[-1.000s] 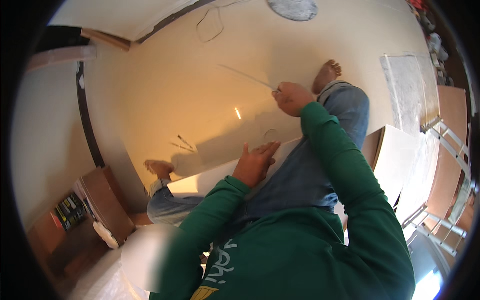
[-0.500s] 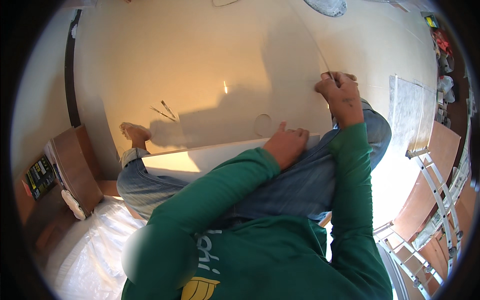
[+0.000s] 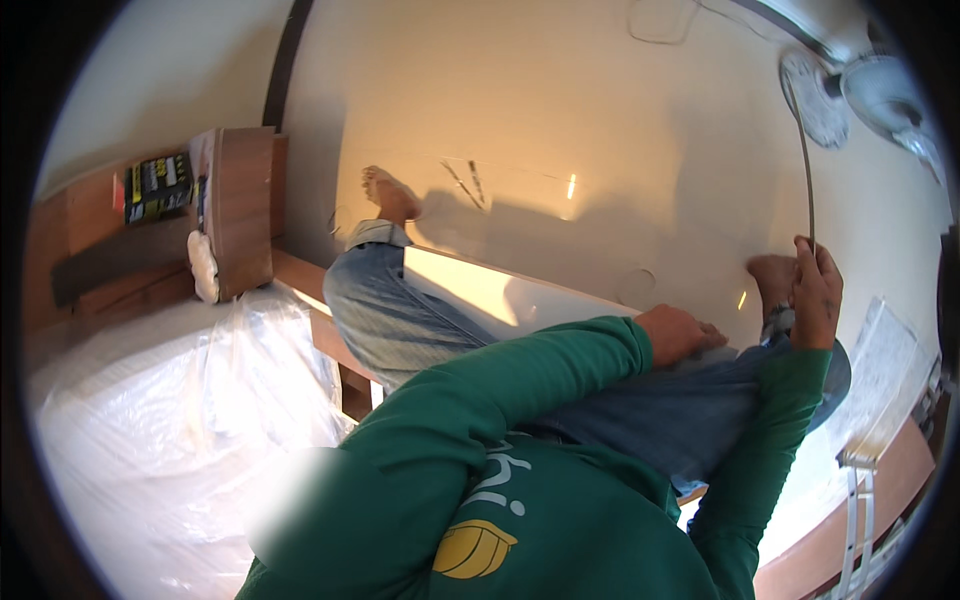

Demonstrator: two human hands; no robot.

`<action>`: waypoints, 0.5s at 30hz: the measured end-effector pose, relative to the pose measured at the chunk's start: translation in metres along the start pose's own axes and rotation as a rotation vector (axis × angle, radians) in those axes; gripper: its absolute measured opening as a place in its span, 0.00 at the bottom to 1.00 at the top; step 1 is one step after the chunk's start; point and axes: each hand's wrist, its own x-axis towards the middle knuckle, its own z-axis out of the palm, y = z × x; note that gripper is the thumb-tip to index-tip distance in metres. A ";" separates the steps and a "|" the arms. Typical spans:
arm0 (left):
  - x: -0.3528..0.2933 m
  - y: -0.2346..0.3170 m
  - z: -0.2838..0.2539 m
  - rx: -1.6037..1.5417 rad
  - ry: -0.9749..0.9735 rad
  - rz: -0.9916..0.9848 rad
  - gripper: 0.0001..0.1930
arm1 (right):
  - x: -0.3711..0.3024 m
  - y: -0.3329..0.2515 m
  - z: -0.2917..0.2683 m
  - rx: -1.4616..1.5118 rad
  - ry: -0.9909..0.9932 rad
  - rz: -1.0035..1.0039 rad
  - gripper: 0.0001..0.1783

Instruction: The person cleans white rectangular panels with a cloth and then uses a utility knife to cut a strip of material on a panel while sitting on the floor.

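A long white board [image 3: 455,285] lies across my lap, one edge facing away from me. My left hand [image 3: 680,335] rests at its right end, fingers bent over the edge and gripping it; the fingertips are partly hidden. Out to the right, above my right knee, my right hand [image 3: 818,295] is closed, pinching a thin grey strip [image 3: 808,170] between thumb and fingers. From there the strip runs upward in a slight curve toward the round base of a fan. I cannot tell whether it is a cord or a flat band.
Two thin tools [image 3: 465,182] lie on the pale floor beyond my left foot. A fan [image 3: 880,95] stands at the far right. Clear plastic sheeting [image 3: 190,400] covers something at my left, beside a brown cabinet [image 3: 243,215] and a black box [image 3: 158,188]. A ladder [image 3: 858,520] is at lower right.
The view has swung, bringing the fan in at the upper right. My right hand has moved farther from my left, still holding the strip. My left hand's fingers have bent more over the board's end.
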 end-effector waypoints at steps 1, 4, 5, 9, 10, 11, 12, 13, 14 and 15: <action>-0.004 -0.001 0.001 -0.041 0.026 0.024 0.25 | 0.001 -0.002 0.004 -0.018 -0.003 0.003 0.14; 0.021 0.004 0.012 0.177 -0.077 -0.007 0.22 | 0.002 -0.014 0.018 -0.056 -0.020 -0.008 0.14; 0.036 0.005 0.017 0.157 -0.105 -0.014 0.20 | 0.003 -0.012 0.021 -0.060 -0.021 -0.017 0.14; 0.079 0.007 0.022 0.028 -0.190 -0.115 0.13 | 0.017 0.015 0.008 -0.136 -0.017 -0.019 0.17; 0.083 0.008 0.020 -0.024 -0.207 -0.149 0.12 | 0.020 0.021 0.005 -0.152 0.001 -0.030 0.17; 0.085 0.010 0.017 -0.063 -0.211 -0.142 0.11 | 0.016 0.017 0.001 -0.129 0.003 0.002 0.17; 0.086 0.012 0.012 -0.102 -0.217 -0.136 0.12 | 0.012 0.015 -0.002 -0.105 0.006 0.037 0.17; 0.087 0.012 0.010 -0.141 -0.227 -0.128 0.12 | 0.010 0.013 -0.003 -0.079 0.010 0.074 0.18; 0.091 0.004 0.018 -0.199 -0.208 -0.083 0.12 | 0.010 0.009 0.000 -0.065 -0.003 0.071 0.18; 0.094 -0.012 0.036 -0.255 -0.186 -0.046 0.13 | 0.011 0.005 0.007 -0.050 -0.024 0.069 0.18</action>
